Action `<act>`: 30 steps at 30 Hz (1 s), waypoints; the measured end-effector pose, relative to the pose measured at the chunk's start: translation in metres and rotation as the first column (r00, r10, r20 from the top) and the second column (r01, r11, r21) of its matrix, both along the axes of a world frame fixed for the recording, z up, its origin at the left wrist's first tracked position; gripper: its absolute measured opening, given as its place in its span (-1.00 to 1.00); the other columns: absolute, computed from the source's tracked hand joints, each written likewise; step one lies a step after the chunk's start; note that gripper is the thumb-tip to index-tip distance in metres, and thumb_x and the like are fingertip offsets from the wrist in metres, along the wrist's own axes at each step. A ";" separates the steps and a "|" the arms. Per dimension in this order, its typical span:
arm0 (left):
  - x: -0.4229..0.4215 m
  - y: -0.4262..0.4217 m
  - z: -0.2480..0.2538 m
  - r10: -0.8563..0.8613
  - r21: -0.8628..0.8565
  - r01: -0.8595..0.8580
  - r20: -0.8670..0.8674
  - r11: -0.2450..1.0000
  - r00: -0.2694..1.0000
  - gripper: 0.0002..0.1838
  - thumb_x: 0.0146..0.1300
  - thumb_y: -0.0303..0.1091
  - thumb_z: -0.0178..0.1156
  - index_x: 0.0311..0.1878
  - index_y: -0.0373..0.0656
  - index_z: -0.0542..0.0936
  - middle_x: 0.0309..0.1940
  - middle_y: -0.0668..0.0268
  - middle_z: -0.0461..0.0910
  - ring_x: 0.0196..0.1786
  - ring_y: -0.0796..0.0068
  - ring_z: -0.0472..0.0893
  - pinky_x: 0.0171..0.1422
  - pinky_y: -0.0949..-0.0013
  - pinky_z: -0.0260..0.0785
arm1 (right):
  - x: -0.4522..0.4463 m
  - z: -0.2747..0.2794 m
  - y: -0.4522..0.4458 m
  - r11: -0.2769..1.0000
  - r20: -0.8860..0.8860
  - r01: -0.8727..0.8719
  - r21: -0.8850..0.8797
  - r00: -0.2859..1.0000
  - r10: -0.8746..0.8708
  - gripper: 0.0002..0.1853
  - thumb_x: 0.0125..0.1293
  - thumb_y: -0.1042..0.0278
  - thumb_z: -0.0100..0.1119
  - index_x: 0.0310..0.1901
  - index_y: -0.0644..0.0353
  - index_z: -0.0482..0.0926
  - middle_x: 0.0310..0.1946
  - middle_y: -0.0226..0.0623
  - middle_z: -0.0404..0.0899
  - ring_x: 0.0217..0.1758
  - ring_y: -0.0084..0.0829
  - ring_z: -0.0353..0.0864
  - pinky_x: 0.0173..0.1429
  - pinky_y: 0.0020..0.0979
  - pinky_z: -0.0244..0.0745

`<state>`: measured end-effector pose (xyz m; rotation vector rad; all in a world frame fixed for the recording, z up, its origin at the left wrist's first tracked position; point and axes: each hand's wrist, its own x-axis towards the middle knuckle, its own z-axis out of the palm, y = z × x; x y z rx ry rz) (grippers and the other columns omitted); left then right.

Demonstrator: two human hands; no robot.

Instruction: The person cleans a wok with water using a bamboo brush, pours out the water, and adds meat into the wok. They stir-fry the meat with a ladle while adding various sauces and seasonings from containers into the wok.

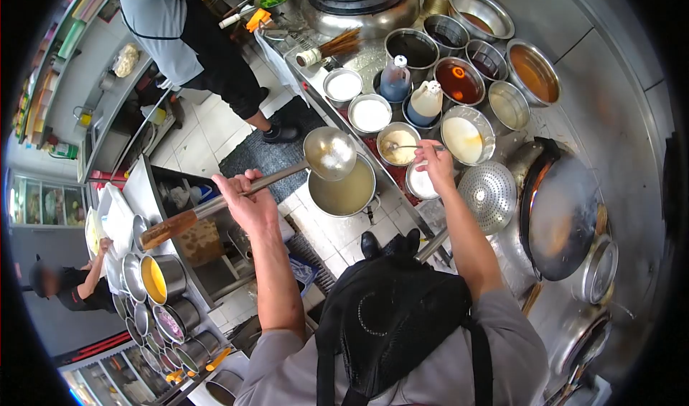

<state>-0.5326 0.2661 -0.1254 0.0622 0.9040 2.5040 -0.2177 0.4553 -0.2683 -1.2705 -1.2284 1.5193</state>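
Note:
In my left hand [247, 199] is a long ladle [330, 155] with a wooden handle end, fingers wrapped round its shaft. White granules lie in the ladle's bowl, which hangs partly over a pot of cloudy liquid [343, 196]. My right hand [435, 168] grips a small metal spoon [410, 147]. The spoon's tip dips into a bowl of pale yellowish seasoning [396, 145]. Just below that hand sits a bowl of white powder [422, 182], partly covered by it. Two more bowls of white seasoning [371, 113] stand farther along the counter.
A steaming wok [563, 219] and a perforated strainer [487, 196] are at right. Squeeze bottles [425, 103] and several sauce containers [459, 81] crowd the counter. One person [183, 40] stands ahead; another [75, 284] works at far left. Steel pots [163, 278] line the left counter.

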 end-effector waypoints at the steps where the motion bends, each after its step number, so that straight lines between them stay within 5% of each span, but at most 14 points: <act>1: 0.003 0.001 0.002 -0.001 -0.001 0.001 0.000 1.000 1.000 -0.44 0.45 0.07 0.13 -0.57 -0.06 0.23 -0.59 0.40 0.18 -0.34 0.40 0.32 0.03 0.26 0.29 | 0.004 0.004 -0.003 1.000 0.000 0.001 -0.001 1.000 -0.001 -0.63 0.49 0.14 0.07 0.02 0.34 0.57 -0.28 -0.17 0.67 -0.39 -0.52 0.63 -0.42 -0.46 0.61; 7: 0.025 0.017 0.014 -0.077 0.077 0.071 0.072 0.994 0.994 -0.47 0.43 0.04 0.17 -0.54 -0.04 0.22 -0.60 0.43 0.20 -0.41 0.51 0.32 -0.02 0.35 0.35 | 0.035 0.072 -0.021 1.000 -0.209 0.004 -0.012 0.978 -0.007 -0.62 0.50 0.15 0.06 0.06 0.36 0.53 -0.24 -0.14 0.65 -0.36 -0.54 0.61 -0.36 -0.46 0.63; 12: 0.045 0.028 0.021 -0.150 0.091 0.134 0.193 0.987 0.970 -0.48 0.44 0.03 0.15 -0.53 -0.05 0.22 -0.61 0.40 0.21 -0.36 0.39 0.39 0.04 0.24 0.34 | 0.089 0.084 -0.031 0.981 0.059 0.100 0.166 0.992 -0.111 -0.65 0.48 0.14 0.09 -0.06 0.32 0.61 -0.39 -0.25 0.62 -0.50 -0.61 0.52 -0.40 -0.53 0.50; 17: 0.048 0.026 0.016 -0.166 0.024 0.164 0.132 0.986 0.977 -0.43 0.47 0.06 0.09 -0.60 -0.05 0.21 -0.66 0.38 0.21 -0.37 0.35 0.40 0.02 0.17 0.33 | 0.100 0.068 -0.038 0.999 0.303 0.030 0.015 0.952 -0.033 -0.63 0.48 0.11 0.08 -0.13 0.32 0.64 -0.45 -0.30 0.61 -0.54 -0.61 0.51 -0.44 -0.53 0.43; 22: 0.040 0.020 0.007 -0.222 0.051 0.220 0.056 0.974 0.973 -0.43 0.47 0.05 0.10 -0.59 -0.06 0.20 -0.65 0.35 0.23 -0.31 0.32 0.45 0.10 0.12 0.32 | 0.101 0.042 -0.060 0.999 0.107 -0.020 0.039 0.994 0.016 -0.61 0.48 0.09 0.09 -0.12 0.35 0.63 -0.42 -0.25 0.63 -0.51 -0.56 0.56 -0.40 -0.52 0.50; 30: 0.041 0.011 0.009 -0.148 0.003 0.148 0.092 0.989 0.985 -0.43 0.48 0.06 0.09 -0.59 -0.06 0.20 -0.65 0.37 0.24 -0.37 0.34 0.40 0.01 0.14 0.31 | 0.145 0.040 -0.087 0.977 -0.170 0.199 -0.075 0.963 -0.209 -0.64 0.49 0.15 0.06 0.01 0.35 0.55 -0.26 -0.15 0.64 -0.37 -0.50 0.59 -0.36 -0.41 0.64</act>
